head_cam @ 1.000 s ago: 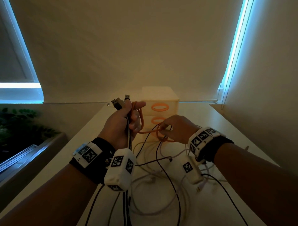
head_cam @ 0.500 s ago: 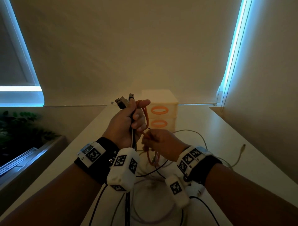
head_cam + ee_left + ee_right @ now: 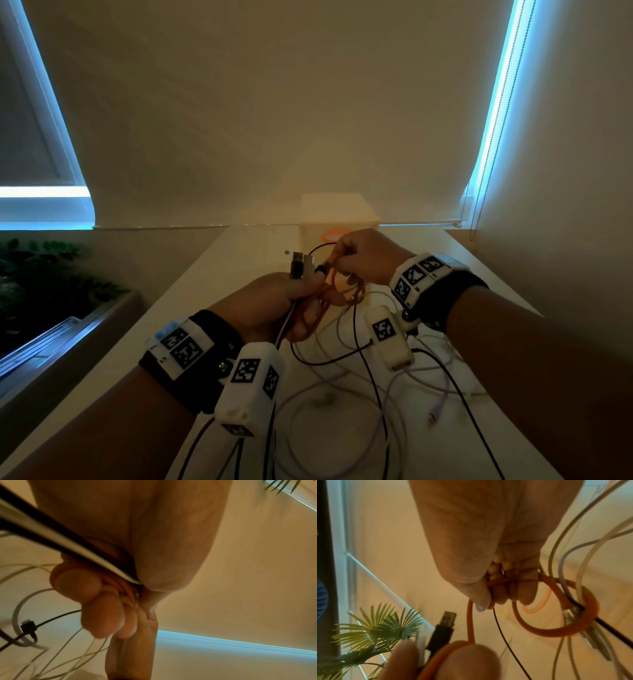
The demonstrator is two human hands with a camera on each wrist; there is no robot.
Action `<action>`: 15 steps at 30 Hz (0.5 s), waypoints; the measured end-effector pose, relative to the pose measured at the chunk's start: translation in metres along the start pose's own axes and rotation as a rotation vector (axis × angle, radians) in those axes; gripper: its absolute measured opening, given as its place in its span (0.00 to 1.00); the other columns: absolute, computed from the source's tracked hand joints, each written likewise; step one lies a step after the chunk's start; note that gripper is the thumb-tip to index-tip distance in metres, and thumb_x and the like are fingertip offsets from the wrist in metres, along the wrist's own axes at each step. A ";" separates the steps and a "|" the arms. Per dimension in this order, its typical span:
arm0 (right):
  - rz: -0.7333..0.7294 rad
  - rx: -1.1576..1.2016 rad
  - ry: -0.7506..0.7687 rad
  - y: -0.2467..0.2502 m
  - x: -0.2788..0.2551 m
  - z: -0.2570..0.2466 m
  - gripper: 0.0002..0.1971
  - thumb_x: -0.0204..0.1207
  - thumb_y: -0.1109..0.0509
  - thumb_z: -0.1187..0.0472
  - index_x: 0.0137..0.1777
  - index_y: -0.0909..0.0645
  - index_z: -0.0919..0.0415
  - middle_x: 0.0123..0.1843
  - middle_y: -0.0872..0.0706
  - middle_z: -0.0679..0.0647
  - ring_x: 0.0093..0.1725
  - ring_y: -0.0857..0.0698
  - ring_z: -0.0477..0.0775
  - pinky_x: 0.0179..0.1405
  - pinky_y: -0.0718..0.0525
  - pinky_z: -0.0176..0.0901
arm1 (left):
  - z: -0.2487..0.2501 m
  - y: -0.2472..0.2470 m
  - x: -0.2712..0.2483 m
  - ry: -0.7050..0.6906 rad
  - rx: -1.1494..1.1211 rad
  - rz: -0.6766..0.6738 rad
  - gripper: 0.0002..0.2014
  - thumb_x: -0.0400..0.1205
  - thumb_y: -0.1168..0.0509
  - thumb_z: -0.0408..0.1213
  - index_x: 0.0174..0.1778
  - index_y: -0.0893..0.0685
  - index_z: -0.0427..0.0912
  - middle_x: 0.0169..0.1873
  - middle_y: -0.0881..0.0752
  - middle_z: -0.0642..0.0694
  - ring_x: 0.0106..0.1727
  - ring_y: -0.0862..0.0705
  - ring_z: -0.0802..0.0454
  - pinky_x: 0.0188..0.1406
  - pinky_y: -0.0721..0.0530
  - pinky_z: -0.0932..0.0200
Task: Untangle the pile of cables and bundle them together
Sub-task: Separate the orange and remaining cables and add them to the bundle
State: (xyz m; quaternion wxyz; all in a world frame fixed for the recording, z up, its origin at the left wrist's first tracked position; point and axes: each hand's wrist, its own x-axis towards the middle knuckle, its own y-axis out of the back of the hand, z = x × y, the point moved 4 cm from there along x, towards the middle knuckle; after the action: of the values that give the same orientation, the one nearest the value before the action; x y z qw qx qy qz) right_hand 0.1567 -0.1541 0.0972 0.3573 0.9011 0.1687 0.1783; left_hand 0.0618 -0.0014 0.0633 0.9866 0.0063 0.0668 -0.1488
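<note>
My left hand [image 3: 301,308] grips a bunch of cables [image 3: 284,329] upright, their USB plugs [image 3: 298,266] sticking out above the fist. An orange cable [image 3: 337,296] loops between both hands. My right hand [image 3: 346,261] pinches this orange cable just above and right of the left fist. In the right wrist view the orange cable [image 3: 556,628] curls in a ring round white and black strands, beside a black USB plug [image 3: 447,619]. In the left wrist view the fingers [image 3: 77,585] curl over black and white cables [image 3: 72,543]. Loose white and black cables [image 3: 342,404] trail over the white table [image 3: 212,294].
A small white drawer box [image 3: 339,212] with orange ring handles [image 3: 329,235] stands at the table's far end, right behind my hands. A green plant [image 3: 41,274] sits lower left beyond the table edge. A blind chain [image 3: 479,192] hangs at the right wall.
My right hand has risen from below the left fist to above and right of it, drawing the orange cable along. The left hand has dropped a little, still gripping its cables.
</note>
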 end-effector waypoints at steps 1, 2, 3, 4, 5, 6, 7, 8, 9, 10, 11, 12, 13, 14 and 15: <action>0.020 -0.005 -0.010 0.001 -0.001 -0.001 0.04 0.77 0.26 0.60 0.41 0.15 0.51 0.38 0.12 0.50 0.31 0.11 0.49 0.41 0.08 0.51 | -0.002 0.002 0.002 0.011 0.005 0.018 0.24 0.92 0.44 0.46 0.62 0.13 0.26 0.25 0.22 0.42 0.20 0.28 0.51 0.20 0.29 0.60; 0.045 -0.015 -0.020 0.003 -0.002 -0.003 0.04 0.76 0.26 0.58 0.40 0.15 0.51 0.37 0.12 0.51 0.30 0.12 0.49 0.37 0.08 0.50 | -0.003 0.004 0.004 0.016 0.013 0.035 0.25 0.92 0.44 0.47 0.63 0.14 0.27 0.26 0.19 0.42 0.20 0.26 0.50 0.21 0.29 0.59; 0.078 -0.046 -0.025 0.005 -0.004 -0.006 0.05 0.76 0.25 0.57 0.39 0.15 0.52 0.36 0.13 0.52 0.29 0.13 0.50 0.34 0.09 0.47 | -0.003 0.005 0.006 0.017 0.021 0.055 0.25 0.92 0.45 0.47 0.63 0.15 0.27 0.28 0.16 0.41 0.21 0.24 0.50 0.22 0.28 0.59; 0.108 -0.100 -0.020 0.007 -0.006 -0.009 0.06 0.75 0.25 0.55 0.38 0.16 0.53 0.36 0.13 0.53 0.28 0.14 0.49 0.31 0.11 0.45 | -0.003 0.006 0.007 0.012 0.019 0.077 0.25 0.93 0.46 0.48 0.64 0.16 0.28 0.32 0.12 0.40 0.22 0.21 0.50 0.22 0.26 0.60; 0.131 -0.160 -0.010 0.008 -0.009 -0.013 0.08 0.75 0.25 0.54 0.36 0.17 0.53 0.35 0.13 0.52 0.28 0.16 0.48 0.30 0.14 0.42 | -0.003 0.006 0.009 0.001 -0.001 0.106 0.24 0.93 0.47 0.48 0.64 0.17 0.29 0.36 0.10 0.39 0.24 0.19 0.50 0.23 0.24 0.60; 0.143 -0.196 0.000 0.008 -0.012 -0.018 0.10 0.75 0.26 0.53 0.35 0.18 0.54 0.34 0.14 0.51 0.28 0.17 0.46 0.30 0.16 0.41 | -0.003 0.008 0.010 -0.017 -0.038 0.144 0.24 0.93 0.47 0.48 0.64 0.17 0.30 0.40 0.08 0.37 0.25 0.17 0.50 0.23 0.23 0.61; 0.141 -0.197 0.002 0.007 -0.015 -0.023 0.10 0.76 0.26 0.52 0.35 0.18 0.54 0.33 0.15 0.49 0.28 0.17 0.46 0.29 0.18 0.39 | -0.004 0.010 0.013 -0.041 -0.082 0.188 0.23 0.93 0.47 0.48 0.64 0.18 0.30 0.44 0.07 0.37 0.27 0.15 0.50 0.24 0.21 0.61; 0.119 -0.177 -0.001 0.004 -0.019 -0.027 0.11 0.77 0.27 0.52 0.36 0.18 0.55 0.33 0.16 0.49 0.28 0.17 0.46 0.29 0.18 0.39 | -0.004 0.011 0.015 -0.067 -0.124 0.234 0.23 0.94 0.47 0.49 0.64 0.18 0.31 0.47 0.06 0.36 0.29 0.14 0.49 0.25 0.21 0.60; 0.085 -0.155 -0.004 -0.001 -0.023 -0.030 0.11 0.79 0.29 0.51 0.37 0.17 0.56 0.34 0.15 0.49 0.28 0.16 0.47 0.30 0.17 0.41 | -0.004 0.013 0.018 -0.090 -0.157 0.282 0.23 0.94 0.47 0.49 0.63 0.18 0.32 0.48 0.06 0.36 0.32 0.12 0.48 0.27 0.20 0.60; 0.045 -0.134 -0.002 -0.008 -0.028 -0.033 0.11 0.80 0.31 0.51 0.40 0.16 0.56 0.36 0.13 0.51 0.30 0.15 0.48 0.33 0.13 0.44 | -0.004 0.014 0.020 -0.111 -0.181 0.331 0.22 0.94 0.47 0.49 0.61 0.17 0.33 0.48 0.06 0.37 0.34 0.11 0.47 0.28 0.19 0.59; 0.010 -0.106 0.006 -0.016 -0.033 -0.036 0.10 0.82 0.32 0.53 0.43 0.15 0.56 0.39 0.12 0.53 0.34 0.13 0.51 0.38 0.09 0.49 | -0.004 0.014 0.021 -0.138 -0.195 0.380 0.22 0.94 0.47 0.49 0.59 0.17 0.33 0.45 0.06 0.38 0.35 0.11 0.46 0.31 0.18 0.57; -0.016 -0.073 0.026 -0.024 -0.037 -0.035 0.08 0.82 0.33 0.55 0.45 0.15 0.54 0.41 0.11 0.55 0.38 0.11 0.54 0.43 0.08 0.53 | -0.002 0.014 0.021 -0.169 -0.207 0.427 0.21 0.94 0.47 0.48 0.56 0.16 0.34 0.41 0.06 0.40 0.36 0.11 0.46 0.34 0.18 0.55; -0.029 -0.038 0.055 -0.031 -0.041 -0.035 0.07 0.82 0.34 0.58 0.44 0.16 0.49 0.43 0.11 0.55 0.41 0.10 0.56 0.45 0.08 0.56 | -0.001 0.014 0.021 -0.197 -0.227 0.466 0.21 0.93 0.46 0.48 0.54 0.15 0.35 0.38 0.07 0.42 0.36 0.11 0.46 0.37 0.16 0.53; -0.032 -0.032 0.082 -0.035 -0.044 -0.031 0.10 0.81 0.34 0.61 0.42 0.18 0.45 0.43 0.11 0.55 0.44 0.10 0.57 0.46 0.08 0.56 | 0.001 0.013 0.022 -0.223 -0.260 0.490 0.20 0.94 0.46 0.47 0.55 0.15 0.36 0.37 0.06 0.44 0.38 0.11 0.46 0.39 0.14 0.53; -0.025 -0.044 0.099 -0.038 -0.045 -0.026 0.11 0.80 0.33 0.62 0.41 0.19 0.43 0.43 0.12 0.53 0.44 0.11 0.56 0.47 0.09 0.54 | 0.001 0.013 0.023 -0.247 -0.308 0.494 0.20 0.94 0.47 0.47 0.57 0.16 0.35 0.38 0.06 0.44 0.40 0.09 0.47 0.40 0.12 0.53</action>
State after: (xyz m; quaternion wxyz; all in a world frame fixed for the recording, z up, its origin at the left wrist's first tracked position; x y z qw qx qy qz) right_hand 0.0993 -0.1319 0.0789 0.3706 0.8809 0.1936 0.2219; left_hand 0.0875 0.0040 0.0612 0.9829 -0.1452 -0.0353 0.1076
